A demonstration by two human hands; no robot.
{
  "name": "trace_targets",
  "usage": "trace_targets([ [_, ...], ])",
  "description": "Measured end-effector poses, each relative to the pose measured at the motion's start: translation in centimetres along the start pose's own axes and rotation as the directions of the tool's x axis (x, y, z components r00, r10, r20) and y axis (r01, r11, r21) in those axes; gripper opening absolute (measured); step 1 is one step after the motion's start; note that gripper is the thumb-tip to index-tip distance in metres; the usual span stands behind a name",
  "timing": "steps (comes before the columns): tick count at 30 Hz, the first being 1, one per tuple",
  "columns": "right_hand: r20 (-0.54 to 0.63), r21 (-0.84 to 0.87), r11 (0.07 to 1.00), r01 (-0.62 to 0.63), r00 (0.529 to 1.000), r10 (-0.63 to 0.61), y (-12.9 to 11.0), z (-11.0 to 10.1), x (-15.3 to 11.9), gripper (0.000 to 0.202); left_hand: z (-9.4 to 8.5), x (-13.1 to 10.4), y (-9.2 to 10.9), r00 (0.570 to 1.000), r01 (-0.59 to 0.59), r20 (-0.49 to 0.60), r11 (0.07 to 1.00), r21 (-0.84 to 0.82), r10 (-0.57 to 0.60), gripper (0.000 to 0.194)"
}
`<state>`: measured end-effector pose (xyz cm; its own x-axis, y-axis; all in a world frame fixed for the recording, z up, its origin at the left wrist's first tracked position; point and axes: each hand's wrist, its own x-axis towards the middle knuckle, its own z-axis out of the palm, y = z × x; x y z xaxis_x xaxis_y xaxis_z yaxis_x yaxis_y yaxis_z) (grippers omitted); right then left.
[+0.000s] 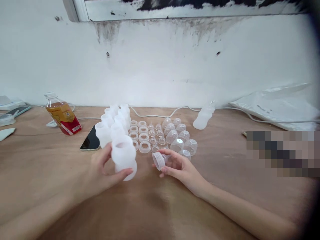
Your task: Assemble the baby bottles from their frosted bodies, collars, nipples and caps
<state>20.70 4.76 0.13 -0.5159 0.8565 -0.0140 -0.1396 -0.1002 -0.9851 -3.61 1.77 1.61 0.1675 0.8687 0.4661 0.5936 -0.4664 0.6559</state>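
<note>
My left hand point(107, 170) is wrapped round a white, wavy-sided baby bottle body point(124, 156), its open mouth tilted toward me. Between the fingers and thumb of my right hand point(178, 166) is a translucent collar ring point(158, 161) with a clear nipple fitted in it, pointing toward my palm. The two pieces are apart. Behind my left hand stand rows of white bottle bodies point(113, 121). To their right lie rows of loose collar rings point(144, 137), then clear nipples point(153, 141), then clear domed caps point(177, 144).
One assembled bottle point(203, 116) stands near the wall. A phone point(90, 140) lies beside the bottle bodies, and a drink bottle point(63, 116) stands at left. A white cable point(160, 115) runs along the back. Plastic bags point(282, 106) lie at the right, behind a pixelated patch.
</note>
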Motion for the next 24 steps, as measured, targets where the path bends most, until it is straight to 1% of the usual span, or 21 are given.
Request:
trace_targets([
  [2,-0.022,0.019,1.0,-0.002,1.0,0.002,0.0,-0.1,0.0,0.041,1.3,1.0,0.0,0.994,0.01,0.111,0.997,-0.083,-0.001,0.049],
  [5,0.0,0.029,1.0,-0.005,1.0,0.005,0.2,-0.1,0.1,0.04,2.5,1.6,-0.4,0.981,0.085,0.185,0.978,-0.191,-0.049,0.043],
  [8,0.062,0.016,1.0,-0.027,0.998,0.026,0.4,-0.2,0.2,0.042,2.6,1.4,-0.6,0.969,0.145,0.226,0.966,-0.212,-0.096,0.042],
  [12,0.079,0.007,0.999,-0.039,0.996,0.039,0.4,-0.3,0.2,0.041,2.2,1.4,-0.2,0.963,0.151,0.25,0.972,-0.18,-0.103,0.043],
  [15,0.068,0.051,0.999,0.0,0.998,-0.004,0.4,-0.3,0.1,0.044,2.0,1.7,0.0,0.966,0.084,0.25,0.992,-0.093,-0.058,0.044],
  [18,0.068,0.078,0.996,0.05,0.996,-0.055,0.4,-0.3,0.0,0.05,1.9,1.8,0.2,0.964,-0.042,0.265,0.997,0.061,0.025,0.047],
  [21,0.086,0.031,0.996,0.089,0.992,-0.091,0.3,-0.3,-0.1,0.045,2.1,1.7,0.1,0.953,-0.172,0.275,0.973,0.152,0.125,0.053],
  [24,0.074,-0.043,0.995,0.095,0.993,-0.092,0.1,-0.2,-0.2,0.039,2.5,1.3,-0.4,0.957,-0.216,0.239,0.953,0.212,0.164,0.057],
])
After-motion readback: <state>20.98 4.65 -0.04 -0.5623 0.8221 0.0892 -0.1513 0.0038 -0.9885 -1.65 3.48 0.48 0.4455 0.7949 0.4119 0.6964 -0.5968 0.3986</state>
